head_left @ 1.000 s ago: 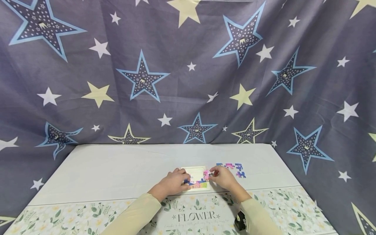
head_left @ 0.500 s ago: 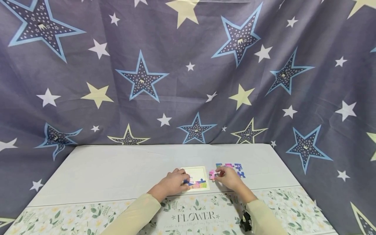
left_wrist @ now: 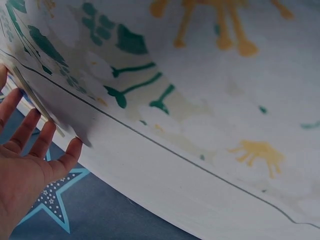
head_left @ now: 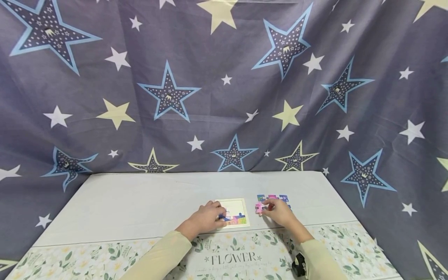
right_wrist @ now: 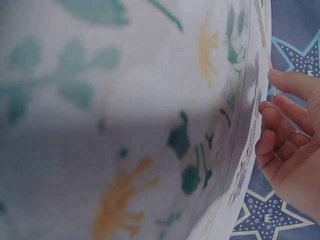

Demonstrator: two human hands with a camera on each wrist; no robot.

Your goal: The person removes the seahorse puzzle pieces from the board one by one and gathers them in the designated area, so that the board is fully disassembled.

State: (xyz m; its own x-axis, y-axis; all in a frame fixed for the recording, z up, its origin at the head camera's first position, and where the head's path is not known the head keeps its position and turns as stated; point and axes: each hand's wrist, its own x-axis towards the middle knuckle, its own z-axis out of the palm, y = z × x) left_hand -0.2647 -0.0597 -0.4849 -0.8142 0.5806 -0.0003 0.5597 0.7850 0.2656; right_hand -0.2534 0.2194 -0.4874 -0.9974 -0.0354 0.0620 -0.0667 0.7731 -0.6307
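Note:
My left hand [head_left: 207, 217] rests on the left side of a small cream puzzle frame [head_left: 247, 213], its fingers spread over the edge. Inside, fitted puzzle pieces [head_left: 240, 220] in blue, pink, orange and green line the bottom; part of the left side is hidden by my fingers. In the left wrist view, the fingers [left_wrist: 42, 140] lie loosely extended along the frame's edge [left_wrist: 32, 95]. To the right of the frame, my right hand [head_left: 280, 213] pinches a pink puzzle piece [head_left: 259, 208] between thumb and fingers. The right wrist view shows that piece edge-on at the fingertips.
Several loose puzzle pieces [head_left: 272, 197] lie in rows on the white tabletop [head_left: 140, 206], partly behind the right hand. A floral cloth band [head_left: 87, 256] with the word FLOWER runs along the front. A star-patterned curtain [head_left: 196, 50] stands behind the table.
The right hand has carried the pink puzzle piece rightward, from the frame's right edge to beside the loose pieces. The left hand has stayed on the frame.

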